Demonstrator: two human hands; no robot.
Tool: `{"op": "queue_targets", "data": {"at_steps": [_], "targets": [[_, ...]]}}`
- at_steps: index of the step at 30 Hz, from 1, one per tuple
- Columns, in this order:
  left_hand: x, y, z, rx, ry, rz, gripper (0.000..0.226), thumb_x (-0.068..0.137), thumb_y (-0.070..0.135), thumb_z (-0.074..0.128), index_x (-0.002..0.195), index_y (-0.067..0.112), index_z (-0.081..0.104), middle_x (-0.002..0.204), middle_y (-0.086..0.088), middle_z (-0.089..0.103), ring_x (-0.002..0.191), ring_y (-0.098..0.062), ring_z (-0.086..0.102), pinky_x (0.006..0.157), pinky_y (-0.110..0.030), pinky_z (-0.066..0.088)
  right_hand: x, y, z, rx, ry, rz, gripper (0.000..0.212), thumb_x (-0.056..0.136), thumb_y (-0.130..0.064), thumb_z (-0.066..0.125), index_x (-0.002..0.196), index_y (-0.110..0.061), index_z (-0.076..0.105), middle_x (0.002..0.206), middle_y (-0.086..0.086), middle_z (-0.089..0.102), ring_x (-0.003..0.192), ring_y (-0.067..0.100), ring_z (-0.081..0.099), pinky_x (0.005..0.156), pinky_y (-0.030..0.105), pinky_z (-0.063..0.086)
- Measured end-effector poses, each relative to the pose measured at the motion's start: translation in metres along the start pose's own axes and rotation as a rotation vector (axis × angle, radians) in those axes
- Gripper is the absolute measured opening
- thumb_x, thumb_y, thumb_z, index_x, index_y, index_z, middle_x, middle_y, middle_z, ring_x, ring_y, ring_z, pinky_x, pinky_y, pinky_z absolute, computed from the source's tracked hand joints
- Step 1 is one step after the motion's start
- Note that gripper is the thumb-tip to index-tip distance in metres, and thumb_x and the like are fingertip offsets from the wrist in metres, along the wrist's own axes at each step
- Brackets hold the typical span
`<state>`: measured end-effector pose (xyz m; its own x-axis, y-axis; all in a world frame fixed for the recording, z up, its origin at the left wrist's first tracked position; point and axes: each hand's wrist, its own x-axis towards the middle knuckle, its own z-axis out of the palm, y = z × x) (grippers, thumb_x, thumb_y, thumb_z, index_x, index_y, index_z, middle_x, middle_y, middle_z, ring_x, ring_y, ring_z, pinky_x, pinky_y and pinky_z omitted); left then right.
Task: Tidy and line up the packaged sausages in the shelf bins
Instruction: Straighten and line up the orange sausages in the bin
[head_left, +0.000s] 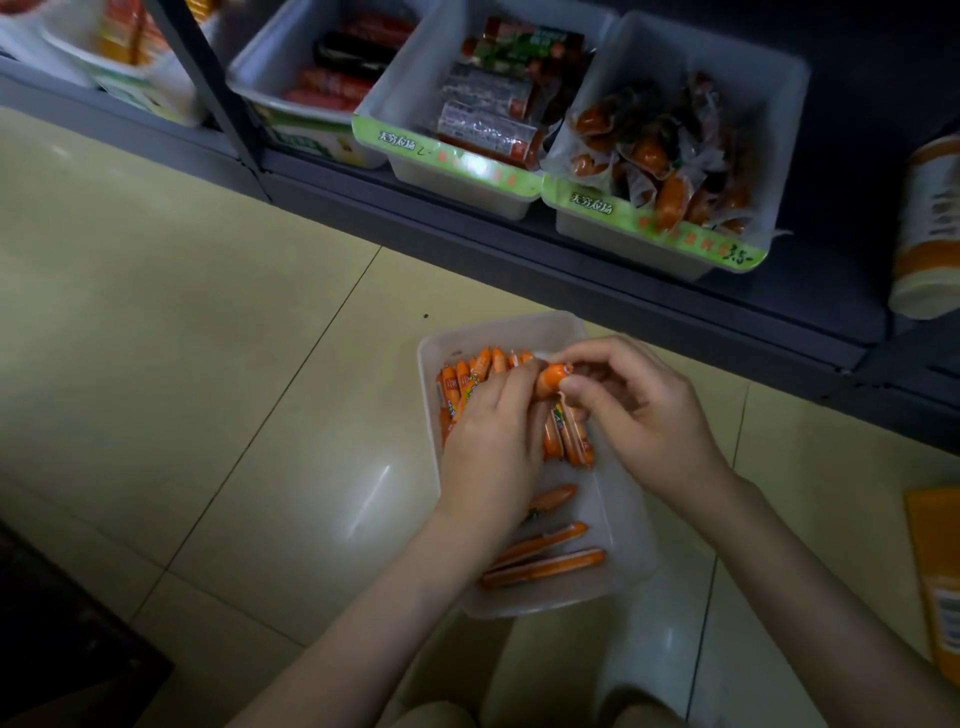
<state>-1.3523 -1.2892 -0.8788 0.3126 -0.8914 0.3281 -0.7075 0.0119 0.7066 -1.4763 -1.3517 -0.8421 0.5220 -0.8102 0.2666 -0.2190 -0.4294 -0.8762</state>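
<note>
A translucent white bin (631, 525) sits on the tiled floor below the shelf. Several orange packaged sausages (465, 382) stand lined up in its far half. Three loose sausages (545, 566) lie across its near half. My left hand (493, 447) rests over the lined-up row, its fingertips touching one orange sausage (551, 375) raised above the others. My right hand (639, 410) pinches that same sausage from the right side, between thumb and fingers.
The dark shelf (571, 270) holds white bins: one with red and black sausages (291, 67), one with flat packs (467, 182), one with jumbled orange sausages (675, 244). A can (930, 228) lies at the right. An orange packet (940, 571) lies on the floor.
</note>
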Motion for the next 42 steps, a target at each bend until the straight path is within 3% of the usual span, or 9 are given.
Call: {"op": "queue_targets", "data": {"at_steps": [6, 9, 14, 18, 22, 31, 36, 39, 42], "targets": [[0.002, 0.008, -0.025, -0.142, -0.040, 0.096, 0.025, 0.084, 0.011, 0.057, 0.104, -0.001, 0.065, 0.083, -0.001, 0.065, 0.081, -0.004, 0.053, 0.073, 0.008, 0.028, 0.003, -0.015, -0.001, 0.257, -0.095, 0.039, 0.014, 0.078, -0.021, 0.063, 0.091, -0.021, 0.069, 0.083, -0.008, 0.057, 0.076, 0.002, 0.056, 0.071, 0.017, 0.045], [0.005, 0.009, -0.035, -0.264, -0.122, 0.144, 0.016, 0.080, -0.007, 0.061, 0.093, -0.001, 0.065, 0.072, 0.026, 0.047, 0.070, 0.011, 0.044, 0.068, 0.007, 0.029, 0.004, -0.021, -0.002, 0.302, -0.124, 0.023, 0.013, 0.075, -0.022, 0.066, 0.087, -0.020, 0.070, 0.080, -0.014, 0.059, 0.073, 0.000, 0.054, 0.070, 0.016, 0.044], [0.010, 0.015, -0.050, -0.536, -0.346, 0.054, 0.032, 0.084, -0.003, 0.054, 0.094, 0.027, 0.054, 0.079, 0.030, 0.060, 0.080, 0.020, 0.053, 0.072, -0.001, 0.037, 0.007, -0.028, -0.007, 0.458, -0.113, 0.049, 0.019, 0.074, -0.045, 0.073, 0.088, -0.032, 0.072, 0.078, -0.010, 0.062, 0.071, 0.012, 0.055, 0.064, 0.025, 0.048], [0.011, 0.020, -0.049, -0.858, -0.368, -0.182, 0.023, 0.088, 0.007, 0.048, 0.106, 0.019, 0.058, 0.093, 0.008, 0.067, 0.092, -0.005, 0.063, 0.081, -0.022, 0.050, 0.007, -0.027, -0.005, 0.313, -0.153, 0.055, 0.034, 0.078, -0.025, 0.068, 0.110, -0.035, 0.066, 0.101, -0.009, 0.062, 0.092, 0.011, 0.058, 0.079, 0.034, 0.050], [0.019, 0.026, -0.052, -1.199, -0.224, -0.583, 0.018, 0.098, 0.009, 0.040, 0.100, 0.006, 0.057, 0.081, -0.004, 0.071, 0.076, -0.013, 0.069, 0.064, -0.023, 0.056, 0.005, -0.020, -0.005, 0.150, -0.277, -0.003, 0.039, 0.089, -0.020, 0.055, 0.128, -0.015, 0.057, 0.133, 0.004, 0.054, 0.128, 0.016, 0.047, 0.105, 0.039, 0.041], [0.024, 0.031, -0.054, -1.693, -0.058, -1.225, 0.031, 0.100, 0.011, 0.037, 0.088, -0.006, 0.060, 0.072, -0.018, 0.065, 0.055, -0.019, 0.067, 0.044, -0.027, 0.054, 0.000, -0.023, -0.014, -0.111, -0.383, -0.217, 0.035, 0.089, -0.025, 0.058, 0.123, -0.026, 0.062, 0.137, -0.004, 0.051, 0.129, 0.018, 0.043, 0.108, 0.032, 0.032], [0.021, 0.035, -0.047, -1.504, -0.182, -1.175, 0.025, 0.100, 0.003, 0.032, 0.114, 0.006, 0.053, 0.065, -0.011, 0.064, 0.053, -0.013, 0.064, 0.041, -0.019, 0.050, 0.000, -0.022, 0.005, -0.195, -0.303, -0.285, 0.023, 0.084, -0.012, 0.062, 0.106, -0.015, 0.068, 0.110, -0.004, 0.066, 0.109, 0.018, 0.059, 0.094, 0.041, 0.044], [0.008, 0.024, -0.042, -0.774, -0.405, -0.819, 0.032, 0.097, 0.009, 0.041, 0.120, 0.024, 0.058, 0.108, -0.012, 0.064, 0.099, -0.023, 0.060, 0.081, -0.031, 0.054, -0.004, -0.018, 0.008, -0.066, -0.160, -0.148, 0.026, 0.085, -0.024, 0.060, 0.107, -0.037, 0.062, 0.102, -0.017, 0.062, 0.098, 0.006, 0.060, 0.090, 0.021, 0.045], [-0.001, 0.015, -0.044, -0.264, -0.509, -0.352, 0.045, 0.088, 0.026, 0.052, 0.133, 0.030, 0.053, 0.146, -0.001, 0.041, 0.138, -0.015, 0.031, 0.111, -0.033, 0.030, -0.006, -0.014, 0.007, 0.124, 0.005, 0.049, 0.037, 0.079, -0.037, 0.062, 0.107, -0.060, 0.056, 0.100, -0.024, 0.063, 0.098, 0.001, 0.062, 0.088, 0.025, 0.048]]}}
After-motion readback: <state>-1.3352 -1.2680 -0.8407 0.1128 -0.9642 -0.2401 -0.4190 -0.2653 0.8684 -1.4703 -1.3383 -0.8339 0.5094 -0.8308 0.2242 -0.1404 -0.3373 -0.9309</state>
